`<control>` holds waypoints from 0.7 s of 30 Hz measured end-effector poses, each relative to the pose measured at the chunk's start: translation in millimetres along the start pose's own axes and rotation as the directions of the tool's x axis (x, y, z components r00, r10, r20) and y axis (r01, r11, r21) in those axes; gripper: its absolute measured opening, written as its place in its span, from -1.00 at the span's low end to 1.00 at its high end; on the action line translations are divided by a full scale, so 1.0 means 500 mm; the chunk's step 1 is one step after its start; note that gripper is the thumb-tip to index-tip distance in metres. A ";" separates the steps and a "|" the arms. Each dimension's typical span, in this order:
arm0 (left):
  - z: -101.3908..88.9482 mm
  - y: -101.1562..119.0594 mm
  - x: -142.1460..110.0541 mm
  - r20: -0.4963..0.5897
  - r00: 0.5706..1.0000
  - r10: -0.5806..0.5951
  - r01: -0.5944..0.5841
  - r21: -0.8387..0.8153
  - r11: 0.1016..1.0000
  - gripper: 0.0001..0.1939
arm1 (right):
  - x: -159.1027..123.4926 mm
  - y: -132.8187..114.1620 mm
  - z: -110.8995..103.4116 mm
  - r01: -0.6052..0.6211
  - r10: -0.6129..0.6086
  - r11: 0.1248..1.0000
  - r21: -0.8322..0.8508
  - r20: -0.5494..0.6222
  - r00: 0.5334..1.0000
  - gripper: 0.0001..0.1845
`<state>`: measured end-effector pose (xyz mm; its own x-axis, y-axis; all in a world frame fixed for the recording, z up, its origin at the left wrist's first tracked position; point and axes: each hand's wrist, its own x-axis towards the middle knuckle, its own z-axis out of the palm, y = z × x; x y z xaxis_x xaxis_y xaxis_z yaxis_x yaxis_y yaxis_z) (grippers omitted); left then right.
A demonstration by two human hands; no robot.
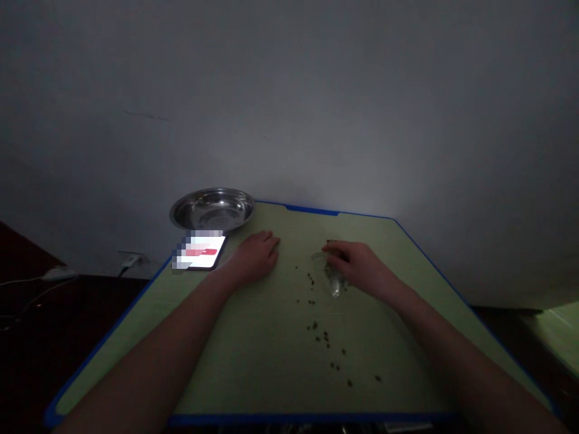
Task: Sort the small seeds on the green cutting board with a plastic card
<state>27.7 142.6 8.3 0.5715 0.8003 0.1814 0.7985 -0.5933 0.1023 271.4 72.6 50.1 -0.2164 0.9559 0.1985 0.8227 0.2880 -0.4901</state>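
My right hand is over the right half of the table, its thumb and fingers closed on a small see-through container. Whether this is a bag or a cup, I cannot tell; the hand hides part of it, and a pale curved edge shows to its left. Small dark bits, like seeds or peppercorns, lie scattered from beside the container toward the near edge. A few more dark specks show just beyond the right fingers. Resting palm down on the tabletop, my left hand has its fingers stretched out and holds nothing.
The pale green table has a blue rim and stands against a grey wall. At its far left corner sits a shiny steel basin. A lit phone lies in front of it. White cables hang at the left.
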 end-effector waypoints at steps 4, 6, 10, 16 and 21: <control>0.001 -0.002 0.000 0.000 1.000 0.010 -0.010 -0.003 1.000 -0.60 | -0.023 0.012 -0.013 0.106 -0.107 0.994 0.015 0.047 0.993 -0.72; 0.002 -0.003 0.000 -0.001 1.000 0.008 -0.008 0.003 1.000 -0.60 | -0.031 0.012 -0.016 0.137 -0.138 0.990 0.011 0.064 0.988 -0.71; 0.003 -0.004 0.000 0.005 1.000 0.003 -0.003 0.002 1.000 -0.59 | -0.033 0.009 -0.015 0.152 -0.152 0.988 0.002 0.078 0.985 -0.72; 0.004 -0.005 0.000 -0.010 1.000 0.011 -0.011 0.010 1.000 -0.59 | -0.026 0.010 -0.007 0.171 -0.169 0.985 -0.026 0.080 0.982 -0.73; -0.002 0.000 -0.002 0.001 1.000 0.001 -0.001 0.011 1.000 -0.60 | -0.025 0.023 -0.008 0.152 -0.150 0.988 -0.032 0.066 0.986 -0.72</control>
<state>27.0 141.9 9.3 0.5727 0.7996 0.1808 0.7998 -0.5934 0.0911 286.0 63.7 45.4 -0.3716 0.9036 0.2131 0.7967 0.4282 -0.4266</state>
